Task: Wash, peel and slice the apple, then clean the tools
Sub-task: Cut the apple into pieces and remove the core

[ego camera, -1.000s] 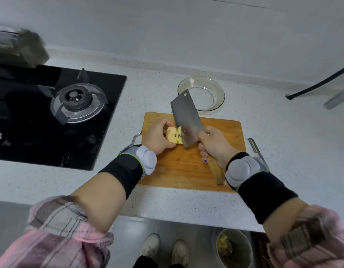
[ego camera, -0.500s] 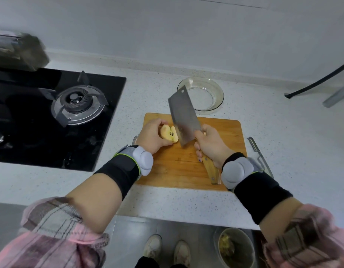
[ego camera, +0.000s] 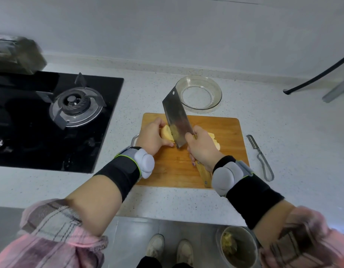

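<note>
Lighting even, cool, diffuse; moderately bright, source not visible; shadows soft and faint around the cutting board [ego camera: 221, 171]; pale counter [ego camera: 283, 122] beyond the board slightly washed out; black glass hob [ego camera: 22, 132] left of the board carries dull grey reflections; cleaver [ego camera: 176, 117] blade above the board shows a soft sheen, no hard glare; wide-angle bending strong far from the board, wall edge curved; sleeves [ego camera: 57, 238] below the board blurred; dark object at upper left smeared.

The cleaver [ego camera: 177, 117] has come down at centre frame, its edge now on the board [ego camera: 221, 128] beside the apple piece [ego camera: 167, 133] the left hand [ego camera: 151, 137] has turned cut-face down; another piece [ego camera: 213, 140] shows behind the right hand [ego camera: 202, 147].
</note>
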### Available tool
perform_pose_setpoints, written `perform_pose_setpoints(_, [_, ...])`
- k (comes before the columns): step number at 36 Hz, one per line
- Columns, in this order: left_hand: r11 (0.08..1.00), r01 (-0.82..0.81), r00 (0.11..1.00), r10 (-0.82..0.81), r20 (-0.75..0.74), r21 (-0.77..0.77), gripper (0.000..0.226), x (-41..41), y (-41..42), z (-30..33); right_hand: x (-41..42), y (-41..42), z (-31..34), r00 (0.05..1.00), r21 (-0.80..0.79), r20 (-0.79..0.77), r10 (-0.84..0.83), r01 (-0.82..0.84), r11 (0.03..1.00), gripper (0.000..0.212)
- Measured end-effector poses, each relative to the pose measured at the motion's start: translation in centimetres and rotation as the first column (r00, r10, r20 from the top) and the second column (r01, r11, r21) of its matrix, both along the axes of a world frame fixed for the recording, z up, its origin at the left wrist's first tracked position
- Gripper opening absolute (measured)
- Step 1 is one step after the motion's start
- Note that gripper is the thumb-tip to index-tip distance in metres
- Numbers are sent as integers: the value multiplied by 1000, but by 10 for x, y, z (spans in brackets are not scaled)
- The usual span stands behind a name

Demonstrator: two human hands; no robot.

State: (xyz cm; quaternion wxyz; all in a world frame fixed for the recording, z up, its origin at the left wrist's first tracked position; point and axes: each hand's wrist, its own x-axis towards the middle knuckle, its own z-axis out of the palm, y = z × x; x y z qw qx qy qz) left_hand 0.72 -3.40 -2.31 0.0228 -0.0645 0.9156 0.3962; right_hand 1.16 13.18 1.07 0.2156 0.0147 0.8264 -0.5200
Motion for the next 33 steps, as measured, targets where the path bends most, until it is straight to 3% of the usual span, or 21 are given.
perform_pose_setpoints(8, [1000,-7,1000,7,11,-4,55,1,-1,1,2,0,8,1000,17,2,28,-28,999,13])
perform_pose_setpoints(21, [999,-45,999,46,26,-21,56,-4,3,4,8,-12,15,991,152,-94,99,-84,985,11])
perform_pose_setpoints(33, [997,-34,999,36,30,-67,58,-7,3,4,5,-22,18,989,222,-88,115,-93,971,8])
